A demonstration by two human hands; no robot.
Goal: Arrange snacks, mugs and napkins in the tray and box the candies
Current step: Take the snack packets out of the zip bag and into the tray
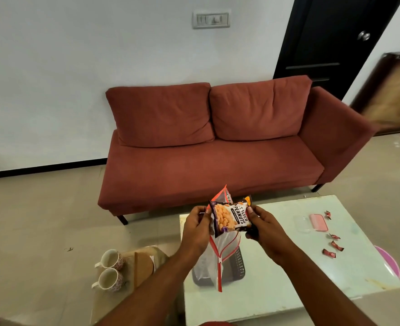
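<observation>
Both hands hold a salted peanuts packet [231,217] above the glass table [288,285]. My left hand [195,229] pinches its left edge and also grips a clear zip bag with a red zipper [220,257] that hangs down. My right hand [263,228] grips the packet's right edge, with another snack packet [247,199] peeking out behind. A dark perforated tray [237,267] lies on the table under the bag. Several red wrapped candies [333,245] lie at the table's right, near a pink box [318,221] and its clear lid [301,223]. Two floral mugs [109,270] stand at lower left.
A red sofa [213,147] stands behind the table against the white wall. The mugs share a low surface with a round wooden board [143,267]. A pink tub [390,262] shows past the table's right edge. A dark door [330,41] is at upper right.
</observation>
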